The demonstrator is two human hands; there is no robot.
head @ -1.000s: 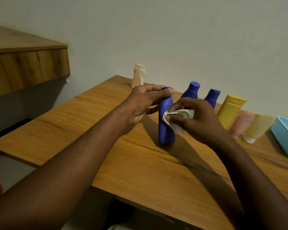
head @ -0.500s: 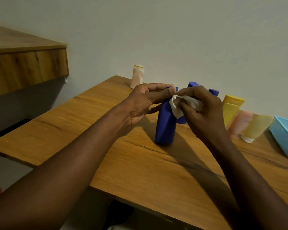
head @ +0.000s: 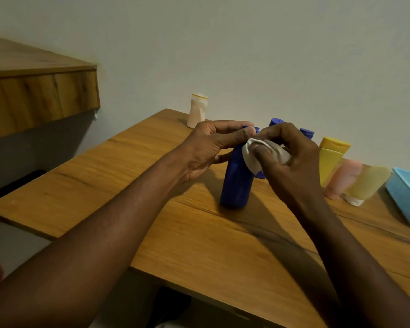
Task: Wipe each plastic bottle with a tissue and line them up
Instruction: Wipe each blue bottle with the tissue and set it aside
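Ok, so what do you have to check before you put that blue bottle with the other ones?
1. The blue bottle stands with its base on the table: ok.
2. The left hand grips the bottle at its cap end: ok.
3. The right hand holds the tissue against the bottle's upper part: ok.
4. The whole bottle is wiped clean: cannot tell.
5. There is room in the row by the wall, past the yellow bottle: cannot tell, because the hands hide that part.
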